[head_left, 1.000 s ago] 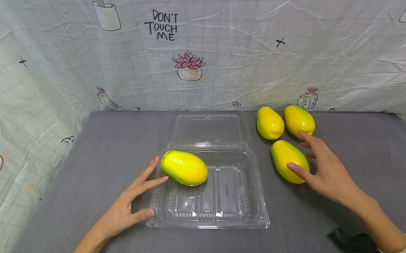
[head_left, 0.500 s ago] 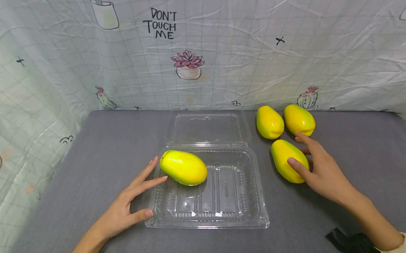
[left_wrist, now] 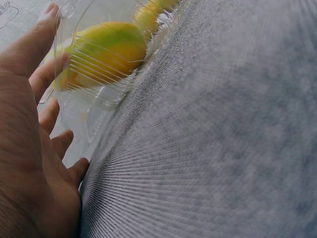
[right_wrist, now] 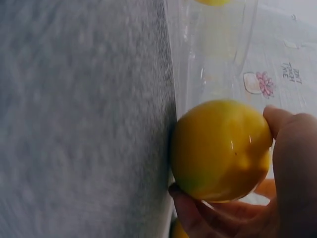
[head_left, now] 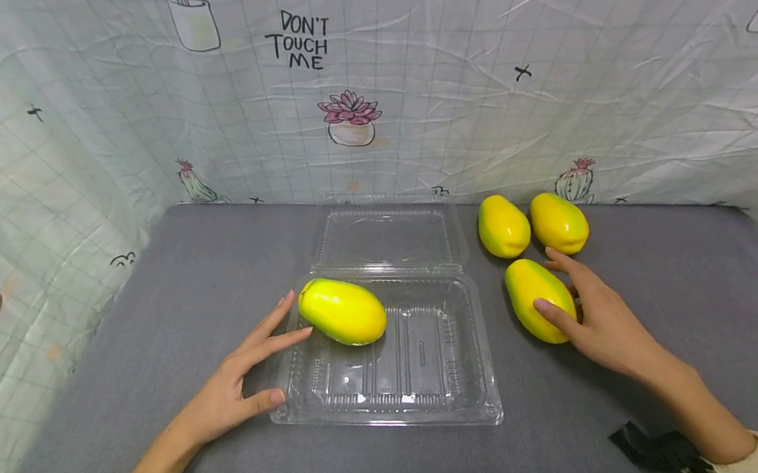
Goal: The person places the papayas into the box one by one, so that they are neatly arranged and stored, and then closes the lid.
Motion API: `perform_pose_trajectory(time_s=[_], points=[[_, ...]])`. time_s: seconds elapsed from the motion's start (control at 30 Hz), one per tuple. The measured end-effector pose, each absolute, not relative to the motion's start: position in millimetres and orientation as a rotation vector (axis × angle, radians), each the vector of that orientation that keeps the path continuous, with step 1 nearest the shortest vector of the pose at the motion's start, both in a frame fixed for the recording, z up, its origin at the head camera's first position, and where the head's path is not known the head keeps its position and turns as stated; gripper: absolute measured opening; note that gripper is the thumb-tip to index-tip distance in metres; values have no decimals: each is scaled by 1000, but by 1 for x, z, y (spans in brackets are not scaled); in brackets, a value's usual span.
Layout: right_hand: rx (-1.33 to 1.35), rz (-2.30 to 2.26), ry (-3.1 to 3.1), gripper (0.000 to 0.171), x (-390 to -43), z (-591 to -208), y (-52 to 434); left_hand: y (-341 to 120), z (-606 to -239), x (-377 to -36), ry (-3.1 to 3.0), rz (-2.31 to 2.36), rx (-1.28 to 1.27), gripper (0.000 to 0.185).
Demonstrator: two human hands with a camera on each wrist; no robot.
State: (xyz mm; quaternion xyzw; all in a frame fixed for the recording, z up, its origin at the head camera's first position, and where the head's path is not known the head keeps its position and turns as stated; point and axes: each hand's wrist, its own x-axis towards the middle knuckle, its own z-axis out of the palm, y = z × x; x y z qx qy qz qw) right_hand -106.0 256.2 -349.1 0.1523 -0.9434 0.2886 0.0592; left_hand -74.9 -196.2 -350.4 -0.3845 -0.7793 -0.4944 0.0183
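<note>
A clear plastic clamshell container (head_left: 426, 355) lies open on the grey table, its lid (head_left: 386, 236) folded back. One yellow-green mango (head_left: 342, 313) lies in the tray's upper left. My left hand (head_left: 222, 395) is at the tray's left side, fingers spread, with the thumb at the near left corner and fingertips at the rim beside the mango. To the right of the container, my right hand (head_left: 606, 324) grips a second mango (head_left: 531, 294). In the right wrist view, the thumb is against one side of this mango (right_wrist: 218, 148) and the fingers curl round the other.
Two more mangoes, one on the left (head_left: 503, 226) and one on the right (head_left: 559, 224), sit at the back of the table (head_left: 230, 267). A printed cloth (head_left: 448, 106) hangs behind them. Black straps (head_left: 658, 450) show near the right wrist.
My right hand has moved slightly left and closed round the nearest mango, thumb and fingers now against it. The left hand and the mango in the container stay in place.
</note>
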Motion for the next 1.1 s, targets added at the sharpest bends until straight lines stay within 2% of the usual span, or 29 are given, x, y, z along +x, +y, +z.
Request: perform_pose_trajectory(time_s=[1.1], points=[[656,891,-2983,65,-109,-346,273,-196,-350,-75,-2407,-1531,-1209,55]])
